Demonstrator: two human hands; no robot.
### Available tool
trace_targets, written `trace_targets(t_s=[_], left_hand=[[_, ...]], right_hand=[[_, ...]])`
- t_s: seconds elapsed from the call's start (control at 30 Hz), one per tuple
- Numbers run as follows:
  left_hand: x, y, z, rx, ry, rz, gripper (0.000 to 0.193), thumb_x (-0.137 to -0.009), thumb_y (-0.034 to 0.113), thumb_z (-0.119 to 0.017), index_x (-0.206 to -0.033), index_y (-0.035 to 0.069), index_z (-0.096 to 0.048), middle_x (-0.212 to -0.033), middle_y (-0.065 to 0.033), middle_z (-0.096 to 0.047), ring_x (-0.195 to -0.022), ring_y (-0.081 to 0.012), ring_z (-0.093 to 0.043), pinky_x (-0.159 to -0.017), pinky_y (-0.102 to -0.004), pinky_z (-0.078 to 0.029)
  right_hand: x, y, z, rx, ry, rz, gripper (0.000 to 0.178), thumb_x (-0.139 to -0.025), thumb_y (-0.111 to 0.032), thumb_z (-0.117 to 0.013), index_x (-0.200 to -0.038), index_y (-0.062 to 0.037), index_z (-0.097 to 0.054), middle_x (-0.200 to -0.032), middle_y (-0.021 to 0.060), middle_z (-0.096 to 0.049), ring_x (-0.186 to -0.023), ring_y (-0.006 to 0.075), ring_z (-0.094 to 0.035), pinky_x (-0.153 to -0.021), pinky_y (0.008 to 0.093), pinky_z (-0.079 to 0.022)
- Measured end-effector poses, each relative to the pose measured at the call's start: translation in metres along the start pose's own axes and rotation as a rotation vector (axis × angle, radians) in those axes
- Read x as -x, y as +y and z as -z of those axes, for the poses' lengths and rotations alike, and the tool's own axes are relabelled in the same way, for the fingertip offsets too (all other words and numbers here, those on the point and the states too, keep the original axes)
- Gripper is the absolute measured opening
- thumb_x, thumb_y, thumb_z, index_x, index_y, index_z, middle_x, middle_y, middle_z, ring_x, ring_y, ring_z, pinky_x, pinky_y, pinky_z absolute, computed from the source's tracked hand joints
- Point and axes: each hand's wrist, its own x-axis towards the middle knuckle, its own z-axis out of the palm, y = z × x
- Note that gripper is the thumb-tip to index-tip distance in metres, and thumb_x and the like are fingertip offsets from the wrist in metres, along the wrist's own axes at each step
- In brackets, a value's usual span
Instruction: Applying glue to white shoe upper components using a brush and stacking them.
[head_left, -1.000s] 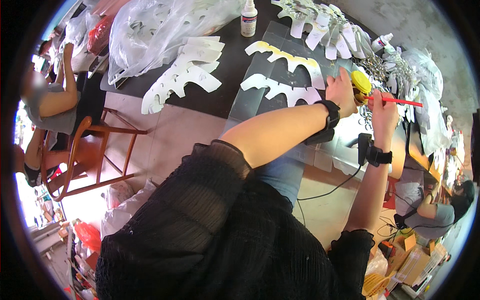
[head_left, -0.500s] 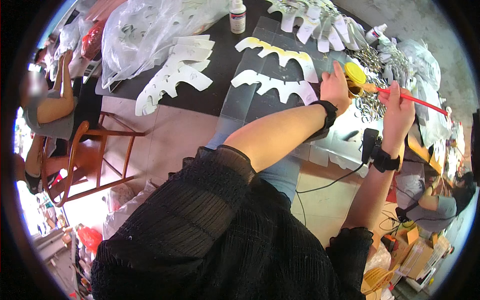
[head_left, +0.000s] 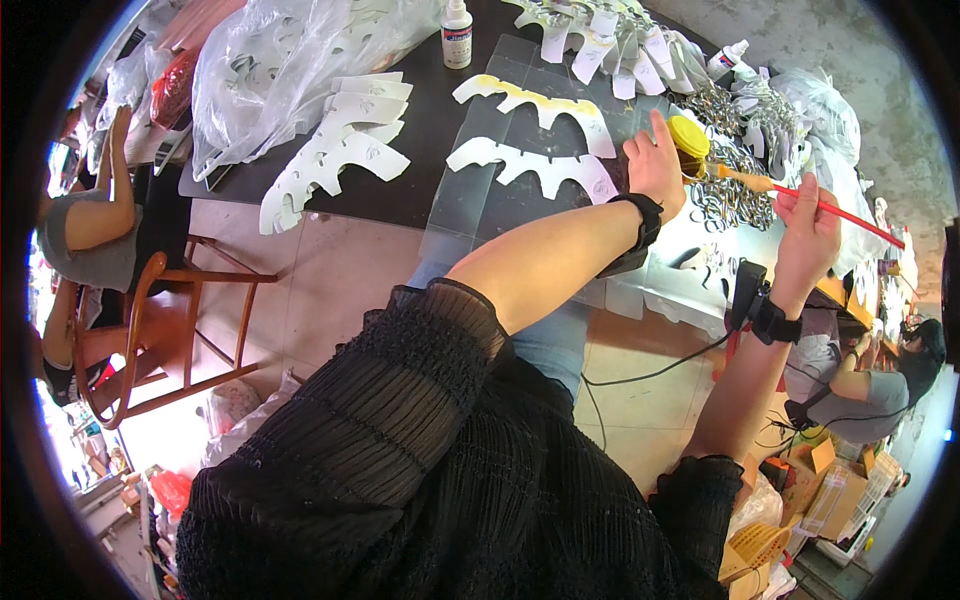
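Observation:
Beside the metal pieces, my left hand (head_left: pixel 657 168) grips a small jar with a yellow round lid or top (head_left: pixel 688 135), its index finger stretched out along it. The far fingers are hidden behind the jar. My right hand (head_left: pixel 808 222) pinches the red handle of a brush (head_left: pixel 850 212). The brush's yellowish head points left at the jar's side, where its tip meets the brown mouth. To the left of my left hand lie two curved, toothed white pieces: the farther one (head_left: pixel 540 103) has a yellow coating along its edge, the nearer one (head_left: pixel 530 165) is plain white.
Stacked white cut pieces (head_left: pixel 335 150) lie left on the dark table (head_left: pixel 425 135), near a clear plastic bag (head_left: pixel 290 75). A white bottle (head_left: pixel 456 38) stands at the back. Metal rings (head_left: pixel 735 190) are heaped right. A cable (head_left: pixel 650 378) hangs below. People sit at both sides.
My right hand has drawn the brush a little to the right, so more of its yellowish head shows outside the jar. The whole view has shifted slightly.

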Motion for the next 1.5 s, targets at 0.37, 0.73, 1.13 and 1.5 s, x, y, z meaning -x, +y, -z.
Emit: trace_targets(t_s=[0.37, 0.73, 1.13, 1.5], left_hand=[[0.01, -0.002, 0.002, -0.01, 0.07, -0.067, 0.091, -0.06, -0.006, -0.06, -0.132, -0.009, -0.006, -0.125, -0.0344, -0.021, -0.104, -0.0459, -0.036, -0.092, -0.0435, -0.034], [0.03, 0.003, 0.023, 0.006, 0.008, -0.083, 0.105, -0.05, 0.001, -0.075, -0.131, -0.006, -0.008, -0.126, -0.0318, -0.015, -0.112, -0.0477, -0.028, -0.094, -0.0471, -0.033], [0.103, -0.078, 0.199, -0.467, 0.034, -0.365, 0.047, -0.064, 0.019, -0.071, -0.104, 0.001, -0.054, -0.117, -0.0182, -0.04, -0.111, -0.0356, -0.036, -0.093, -0.0434, -0.032], [0.1, -0.112, 0.212, -0.612, -0.055, -0.394, 0.052, -0.066, 0.031, -0.069, -0.103, -0.001, -0.052, -0.113, -0.0112, -0.046, -0.109, -0.0246, -0.042, -0.091, -0.0428, -0.03]], right_hand=[[-0.009, 0.078, 0.02, -0.885, -0.094, -0.469, 0.029, -0.09, -0.025, -0.049, -0.091, 0.0043, -0.049, -0.09, 0.0181, -0.057, -0.088, 0.0269, -0.058, -0.085, 0.0402, -0.048], [0.022, 0.04, 0.015, -0.43, 0.089, -0.103, 0.026, -0.093, -0.02, -0.044, -0.093, 0.0057, -0.046, -0.089, 0.0175, -0.056, -0.082, 0.025, -0.059, -0.082, 0.0365, -0.051], [0.055, 0.013, -0.024, -0.926, -0.39, -0.301, 0.028, -0.092, -0.023, -0.046, -0.097, 0.0041, -0.05, -0.094, 0.0171, -0.057, -0.091, 0.0274, -0.058, -0.088, 0.0405, -0.046], [0.112, -0.028, -0.146, -0.769, -0.496, -0.335, 0.023, -0.092, -0.02, -0.047, -0.09, 0.0022, -0.05, -0.084, 0.011, -0.057, -0.076, 0.0191, -0.061, -0.072, 0.0334, -0.053]])
